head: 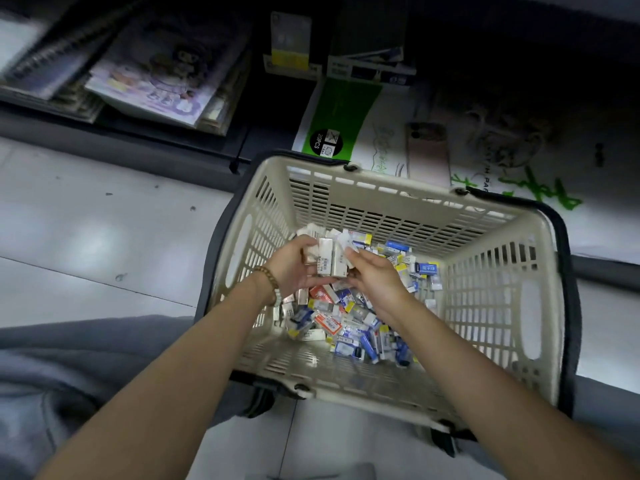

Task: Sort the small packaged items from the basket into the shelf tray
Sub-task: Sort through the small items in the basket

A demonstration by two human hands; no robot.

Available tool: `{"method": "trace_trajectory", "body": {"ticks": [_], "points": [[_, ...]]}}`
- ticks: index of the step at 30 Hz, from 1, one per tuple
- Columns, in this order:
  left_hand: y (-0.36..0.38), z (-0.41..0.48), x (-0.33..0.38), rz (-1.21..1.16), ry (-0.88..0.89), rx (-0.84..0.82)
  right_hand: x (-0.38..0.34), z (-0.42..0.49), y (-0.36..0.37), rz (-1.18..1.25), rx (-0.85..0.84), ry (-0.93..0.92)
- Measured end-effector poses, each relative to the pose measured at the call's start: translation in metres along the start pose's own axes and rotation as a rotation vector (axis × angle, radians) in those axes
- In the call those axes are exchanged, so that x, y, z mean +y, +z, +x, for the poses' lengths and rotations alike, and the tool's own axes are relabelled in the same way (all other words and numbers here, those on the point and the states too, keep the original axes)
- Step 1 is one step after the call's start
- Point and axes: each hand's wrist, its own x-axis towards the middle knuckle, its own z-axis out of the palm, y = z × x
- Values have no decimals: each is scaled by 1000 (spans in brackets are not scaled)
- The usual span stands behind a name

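Dead centre of the view, both hands are down inside the cream basket (346, 174), which sits on the pale floor tiles (86, 220) with its dark handles (568, 271) folded down round the rim. The left hand (294, 265), a beaded bracelet (272, 282) on the wrist, curls round a bundle of pale little boxes (329, 256) and holds them up off the pile. The right hand (374, 275) meets that same bundle from 3 o'clock, fingertips against its edge. Whether it truly grips a box or only steadies the stack, I cannot tell, because the back of the hand covers the contact. Below them, the loose packaged items (346, 320) lie heaped across the basket floor in blue, white, yellow and red wrappers, and the print is too small to read. Both forearms hide part of the heap. Up at 11 o'clock, spiral notebooks (156, 74) lie on a dark shelf, badly blurred. At 12 o'clock stand some boxes (291, 46), dim and hard to make out. A green-and-white pack (339, 116) lies just beyond the basket's far rim, with a phone (427, 147) beside it toward 1 o'clock. Everything at 2 o'clock sinks into shadow. Grey cloth (52, 368) fills 8 o'clock, cut off by the frame edge. Which surface is the shelf tray, I cannot say.
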Motion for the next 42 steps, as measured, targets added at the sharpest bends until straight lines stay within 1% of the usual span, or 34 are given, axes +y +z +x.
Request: {"method": "trace_trajectory", "body": {"ticks": [3,6,8,11,16,18,21,23,25,28,30,31,33,34,35,37,40,42], "points": [[2,-7,0,32,50,0,1,-4,4,-35,12,-40],[3,-10,-1,85,78,-46,2,-8,8,-115,30,-72],[2,-11,-2,135,93,-68,3,-11,7,-105,51,-95],[-2,-10,-5,203,101,-56,1,-13,3,-75,73,-114],[-8,-8,-11,162,41,-59,5,-9,-8,-86,-59,-84],[-11,-5,-13,178,8,-59,8,-7,-10,-144,-117,-62],[-18,3,-17,144,-16,1,14,-1,-13,-227,-135,-44],[-20,7,-19,135,-1,23,17,2,-14,-178,-116,-29],[-19,10,-20,153,17,2,22,5,-13,-104,-113,-4],[-21,16,-20,225,26,28,22,10,-13,-81,-158,8],[-26,21,-19,277,41,104,18,16,-21,-74,-162,-11],[-28,22,-18,268,52,159,16,20,-28,-87,-107,-29],[-32,22,-14,209,86,262,15,30,-44,-194,86,-88],[-35,23,-13,203,98,310,16,36,-50,-273,149,-126],[-36,23,-12,225,90,352,19,41,-54,-354,160,-161],[-38,25,-12,275,41,386,25,50,-51,-512,94,-189],[-38,24,-14,193,10,335,36,64,-37,-749,17,-198],[-39,24,-14,102,7,332,43,70,-30,-922,48,-276]]}}
